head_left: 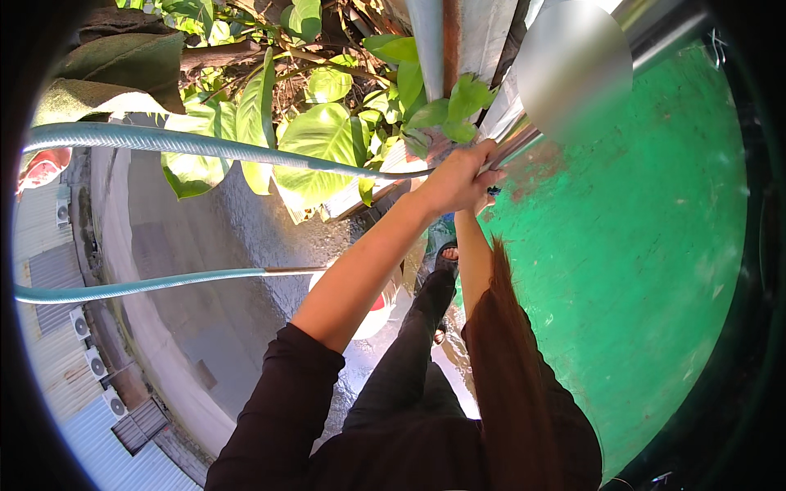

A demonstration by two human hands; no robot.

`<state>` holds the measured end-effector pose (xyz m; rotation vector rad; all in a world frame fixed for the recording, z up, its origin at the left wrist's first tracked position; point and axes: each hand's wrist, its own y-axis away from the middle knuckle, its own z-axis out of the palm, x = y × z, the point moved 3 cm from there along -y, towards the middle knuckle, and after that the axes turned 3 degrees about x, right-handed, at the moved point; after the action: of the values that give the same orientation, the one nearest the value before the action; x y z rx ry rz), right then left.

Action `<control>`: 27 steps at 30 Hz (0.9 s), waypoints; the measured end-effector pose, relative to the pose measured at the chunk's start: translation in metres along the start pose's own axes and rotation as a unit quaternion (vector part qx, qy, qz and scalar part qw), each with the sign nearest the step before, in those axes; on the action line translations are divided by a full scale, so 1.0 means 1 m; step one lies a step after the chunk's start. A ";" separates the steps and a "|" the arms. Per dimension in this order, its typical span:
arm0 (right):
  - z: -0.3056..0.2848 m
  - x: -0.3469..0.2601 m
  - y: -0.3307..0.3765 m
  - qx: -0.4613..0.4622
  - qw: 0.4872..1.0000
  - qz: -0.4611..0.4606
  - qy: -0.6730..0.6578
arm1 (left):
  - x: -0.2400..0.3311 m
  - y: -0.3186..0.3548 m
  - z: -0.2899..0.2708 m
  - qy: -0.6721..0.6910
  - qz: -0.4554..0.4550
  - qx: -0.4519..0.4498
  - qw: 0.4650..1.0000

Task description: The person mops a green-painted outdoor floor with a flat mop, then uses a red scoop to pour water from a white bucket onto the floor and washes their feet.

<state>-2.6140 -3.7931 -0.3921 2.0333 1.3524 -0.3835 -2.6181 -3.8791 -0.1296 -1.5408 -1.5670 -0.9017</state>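
My left hand (457,178) is closed at the end of a light blue ribbed hose (205,146), beside a shiny metal pipe (517,141). The hose runs in from the left edge and thins to a dark line where it meets my fingers. Just behind and below it is my right hand (488,202), its fingers curled near a small dark-blue piece (494,191). My left hand hides most of what the right one grips. A second stretch of blue hose (147,284) leads toward a white and red bucket (375,321), partly covered by my left forearm.
Broad-leaved green plants (323,147) grow at the upper left, beside metal posts (427,49). A green floor (630,270) spreads on the right. Wet grey pavement (213,270) lies on the left, with a building wall and several outdoor air-conditioner units (97,362) beyond. My sandalled foot (448,252) stands below my hands.
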 end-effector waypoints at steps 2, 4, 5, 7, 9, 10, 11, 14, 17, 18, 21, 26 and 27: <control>0.004 0.005 -0.005 -0.034 0.999 -0.021 0.000 | -0.023 -0.007 -0.007 0.045 0.014 0.014 0.999; 0.005 0.012 -0.008 -0.099 0.992 -0.066 -0.038 | -0.035 -0.013 -0.016 0.123 0.014 0.016 0.992; 0.005 0.018 -0.014 -0.132 0.986 -0.084 -0.062 | -0.035 -0.018 -0.017 0.105 0.008 0.001 0.994; 0.005 0.028 -0.022 -0.200 0.966 -0.116 -0.112 | -0.032 -0.028 -0.017 0.068 -0.004 -0.030 0.997; 0.003 0.024 -0.019 -0.228 0.955 -0.089 -0.167 | -0.036 -0.033 -0.019 0.076 -0.009 -0.020 0.997; -0.002 0.026 -0.015 -0.235 0.950 -0.083 -0.188 | -0.038 -0.033 -0.018 0.076 -0.004 -0.017 0.997; -0.007 0.025 -0.010 -0.242 0.944 -0.079 -0.209 | -0.042 -0.033 -0.019 0.075 0.000 -0.012 0.997; -0.028 0.050 -0.018 -0.239 0.946 -0.048 -0.212 | -0.036 -0.046 -0.013 0.049 -0.038 -0.044 0.997; -0.062 0.077 0.003 -0.262 0.958 -0.100 -0.065 | -0.031 -0.045 -0.015 0.060 -0.119 -0.057 0.989; -0.069 0.088 0.020 -0.268 0.956 -0.107 -0.052 | -0.037 -0.043 -0.020 0.035 -0.122 -0.046 0.991; -0.108 0.149 0.072 -0.252 0.961 -0.113 0.003 | -0.051 -0.053 -0.012 -0.001 -0.114 -0.026 0.993; -0.132 0.255 0.186 -0.286 0.951 -0.095 0.064 | -0.066 -0.057 -0.010 -0.014 -0.078 -0.007 0.997; -0.138 0.261 0.207 -0.302 0.946 -0.095 0.075 | -0.059 -0.051 -0.007 -0.017 -0.089 -0.011 0.996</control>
<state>-2.3334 -3.5693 -0.3636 1.4501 1.5314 0.1083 -2.6687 -3.9146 -0.1779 -1.4552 -1.7460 -0.9976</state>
